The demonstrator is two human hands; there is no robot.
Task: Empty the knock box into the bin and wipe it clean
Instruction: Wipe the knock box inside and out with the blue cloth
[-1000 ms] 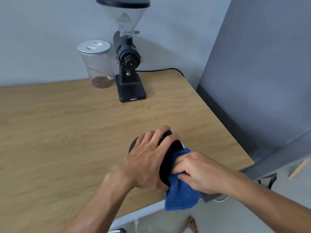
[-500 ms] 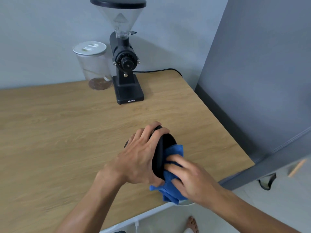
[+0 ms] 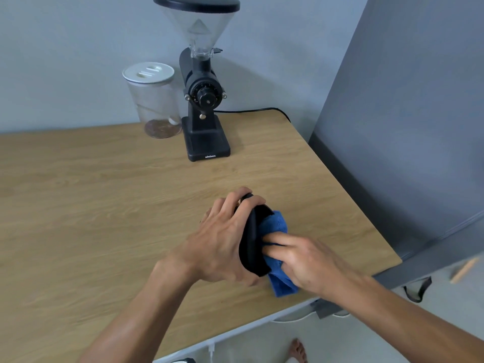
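The black knock box (image 3: pixel 252 241) is tipped on its side above the wooden table (image 3: pixel 104 205), its opening facing right. My left hand (image 3: pixel 222 239) wraps around its outer wall and holds it. My right hand (image 3: pixel 303 260) presses a blue cloth (image 3: pixel 277 226) into the opening, fingers pointing into the box. Part of the cloth hangs out below the rim. The inside of the box is hidden by the cloth and fingers. No bin is in view.
A black coffee grinder (image 3: pixel 204 106) with a clear hopper stands at the back of the table, its cable running right. A clear jar (image 3: pixel 154 100) with a white lid sits to its left. A grey cabinet (image 3: pixel 406 127) borders the table's right edge. A bare foot (image 3: pixel 297 349) shows below.
My right hand has pushed the blue cloth further into the knock box and shifted up along the opening. My left hand keeps its hold. The view moved slightly.
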